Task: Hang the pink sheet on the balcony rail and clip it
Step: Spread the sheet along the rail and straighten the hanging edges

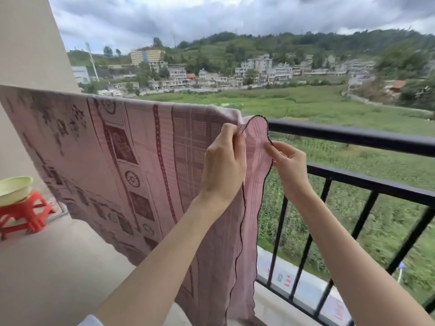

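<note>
Sheet (131,161) was already draped over the rail (353,135), filling the left and centre of the frame, so the hanging part looked done. Our left hand (223,165) pinched the scalloped edge near the top, centre frame, holding the cloth taut at the rail. Right hand (287,161) pinched the same edge just to the right, fingers curled on the hem, likely spreading the folded corner flat before clipping. Hands were close together, not touching. We saw no clip in either hand. Lower left: a red stool (26,212) carrying a green basin (14,189).
</note>
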